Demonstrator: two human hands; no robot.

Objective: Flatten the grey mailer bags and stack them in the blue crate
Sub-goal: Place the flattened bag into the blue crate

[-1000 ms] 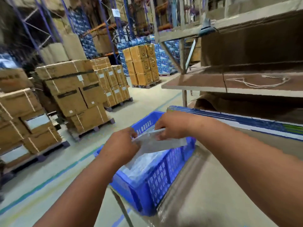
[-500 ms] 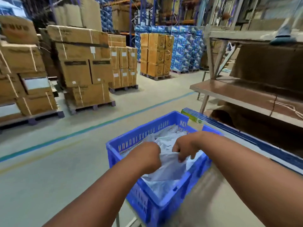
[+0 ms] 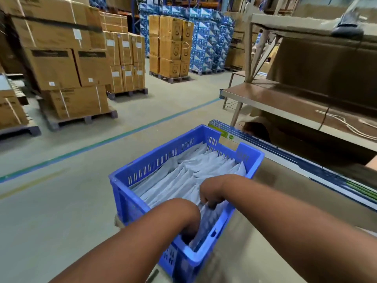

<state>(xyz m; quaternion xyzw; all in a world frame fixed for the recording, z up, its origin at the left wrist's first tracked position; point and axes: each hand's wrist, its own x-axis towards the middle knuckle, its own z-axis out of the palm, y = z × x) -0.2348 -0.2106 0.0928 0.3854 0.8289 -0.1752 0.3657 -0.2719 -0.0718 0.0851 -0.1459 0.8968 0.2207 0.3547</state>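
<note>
Our left hand [image 3: 190, 223] has sunk into the blue crate [image 3: 250, 160], fingers hidden. Our right hand [image 3: 210, 194] has come down too, fingers curled, pinching a grey bag [image 3: 212, 216] now lowered onto the stack [image 3: 183, 176] beyond: placement nearly complete.

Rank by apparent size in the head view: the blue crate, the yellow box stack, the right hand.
1. blue crate
2. yellow box stack, though it stands much farther away
3. right hand
</note>
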